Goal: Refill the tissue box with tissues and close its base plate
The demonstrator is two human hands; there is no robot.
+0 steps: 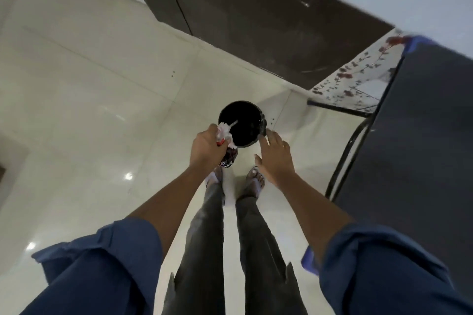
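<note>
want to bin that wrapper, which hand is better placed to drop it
Left: the left hand already grips the crumpled wrapper at the black bin's rim; the right hand is open, empty.

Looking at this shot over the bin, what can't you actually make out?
Head view:
- Bin contents: the inside is too dark.
- Crumpled wrapper print: partly hidden by the left hand, too small.
- Whether the right hand touches the bin's rim.
- Tissue box: not in view.

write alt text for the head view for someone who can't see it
Seen from above, a standing person's left hand holds a crumpled wrapper over a black bin on a white tiled floor; the open right hand reaches toward its rim.
</note>
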